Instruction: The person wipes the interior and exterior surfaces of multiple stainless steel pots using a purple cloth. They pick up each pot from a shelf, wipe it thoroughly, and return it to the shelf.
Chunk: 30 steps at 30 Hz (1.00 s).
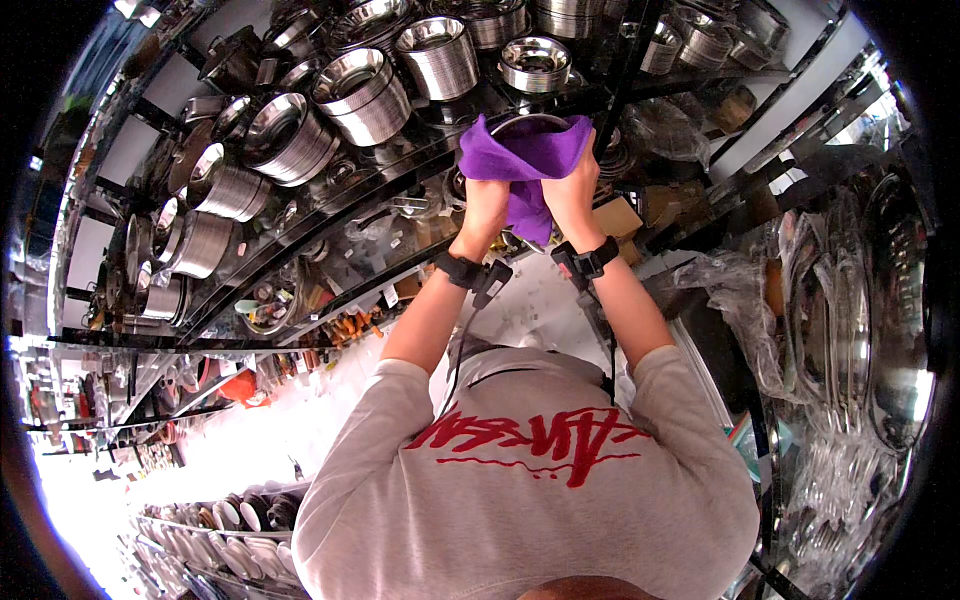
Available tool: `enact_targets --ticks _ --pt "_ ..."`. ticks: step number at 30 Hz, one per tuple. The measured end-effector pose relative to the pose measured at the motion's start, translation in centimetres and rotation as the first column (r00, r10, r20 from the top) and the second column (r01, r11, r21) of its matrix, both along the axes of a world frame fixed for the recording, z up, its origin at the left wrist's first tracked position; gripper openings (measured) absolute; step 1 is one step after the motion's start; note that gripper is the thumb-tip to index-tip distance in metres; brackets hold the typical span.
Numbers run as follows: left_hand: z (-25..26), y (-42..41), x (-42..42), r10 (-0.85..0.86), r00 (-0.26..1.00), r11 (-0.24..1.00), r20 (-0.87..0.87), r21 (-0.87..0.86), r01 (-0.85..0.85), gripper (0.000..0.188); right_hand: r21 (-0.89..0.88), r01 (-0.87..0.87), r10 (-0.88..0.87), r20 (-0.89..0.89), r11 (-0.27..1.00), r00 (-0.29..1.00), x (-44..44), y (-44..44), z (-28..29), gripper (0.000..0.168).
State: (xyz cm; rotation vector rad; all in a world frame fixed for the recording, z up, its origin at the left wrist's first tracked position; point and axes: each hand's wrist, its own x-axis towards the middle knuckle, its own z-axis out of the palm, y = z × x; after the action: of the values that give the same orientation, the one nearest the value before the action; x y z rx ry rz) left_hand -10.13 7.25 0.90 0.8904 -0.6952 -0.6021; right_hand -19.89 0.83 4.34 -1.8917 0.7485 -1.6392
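A purple cloth (529, 154) is held up between both hands in front of a glass shelf. My left hand (486, 202) grips its left side from below, the fingers mostly hidden under the fabric. On the other side my right hand (574, 184) has hold of the cloth, its fingers along the outer edge. The curved rim of a shiny metal dish (531, 118) shows within the cloth; most of that dish is covered. Beyond the hands stands a short stack of stainless steel bowls (535, 64).
Tall stacks of stainless steel bowls (364, 97) line the dark-edged shelf, curving down the left. On a lower shelf sit wrapped goods and a cardboard box (617, 217). Plastic-wrapped metal trays (832, 300) stand close on the right. White dishes (240, 555) fill racks at lower left.
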Motion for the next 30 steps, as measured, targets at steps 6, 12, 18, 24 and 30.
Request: enact_targets --ticks 6,12,18,24,30 --pt "1.9 1.1 -0.9 0.053 0.94 0.99 0.338 0.108 -0.095 0.054 0.01 0.026 -0.025 -0.046 1.0 0.999 -0.3 -1.1 -1.2 0.033" --pt "1.9 1.4 -0.9 0.047 0.909 0.983 0.413 0.143 -0.115 0.052 -0.158 0.038 -0.06 -0.137 0.987 0.989 -0.3 -0.2 0.0 0.046" --pt "1.4 0.9 -0.9 -0.036 0.973 0.995 0.228 0.102 0.013 0.038 0.013 -0.013 0.014 -0.088 1.0 0.996 -0.4 -1.4 -0.2 0.037" --pt "1.9 1.4 -0.9 -0.07 0.979 0.989 0.189 0.142 0.043 0.05 0.02 -0.039 0.043 -0.234 0.999 0.971 -0.5 -0.4 0.2 0.061" --pt "0.6 1.5 -0.6 -0.119 0.97 0.988 0.211 0.123 0.094 0.034 0.175 -0.007 0.031 -0.132 0.985 0.991 0.0 -0.6 0.2 0.052"
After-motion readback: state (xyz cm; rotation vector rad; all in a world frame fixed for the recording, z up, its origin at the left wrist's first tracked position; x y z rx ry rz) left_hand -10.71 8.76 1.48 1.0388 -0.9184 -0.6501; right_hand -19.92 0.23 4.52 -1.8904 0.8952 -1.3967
